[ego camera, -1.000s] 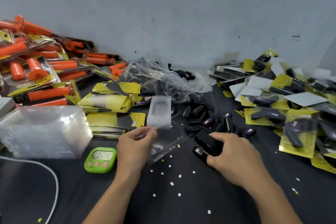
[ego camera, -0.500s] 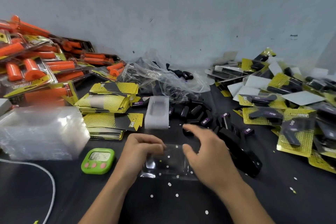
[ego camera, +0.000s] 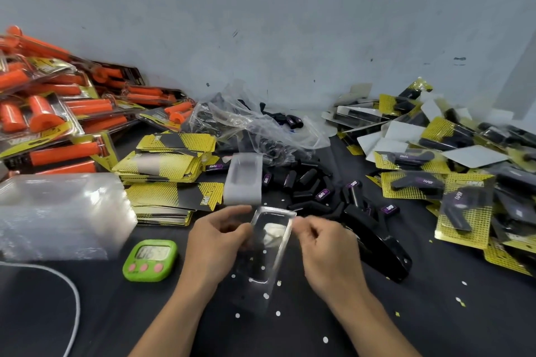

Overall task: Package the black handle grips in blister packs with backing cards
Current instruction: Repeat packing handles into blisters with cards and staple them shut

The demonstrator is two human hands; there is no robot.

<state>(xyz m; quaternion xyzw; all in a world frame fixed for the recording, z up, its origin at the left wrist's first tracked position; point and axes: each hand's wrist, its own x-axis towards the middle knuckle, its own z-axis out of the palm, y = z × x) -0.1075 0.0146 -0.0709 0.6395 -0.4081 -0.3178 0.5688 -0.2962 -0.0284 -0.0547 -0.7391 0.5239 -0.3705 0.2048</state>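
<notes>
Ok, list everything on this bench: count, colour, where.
blister shell: one, clear, front centre, held
blister stack: one, clear, left
backing cards: several stacks, yellow-black, left of centre
handle grips: many loose, black, centre
plastic bag: one, clear, centre back
finished packs: many, yellow-black, right
orange-grip packs: many, orange, far left
timer: one, green, front left
hand tool: one, black, front right
cable: one, white, lower left
left hand: grips blister shell
right hand: pinches blister shell

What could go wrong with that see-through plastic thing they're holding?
The clear blister shell looks thin and is held only at its edges by the left hand and right hand, so it might slip or crumple. White paper dots lie on the table nearby and could end up trapped inside.
</notes>
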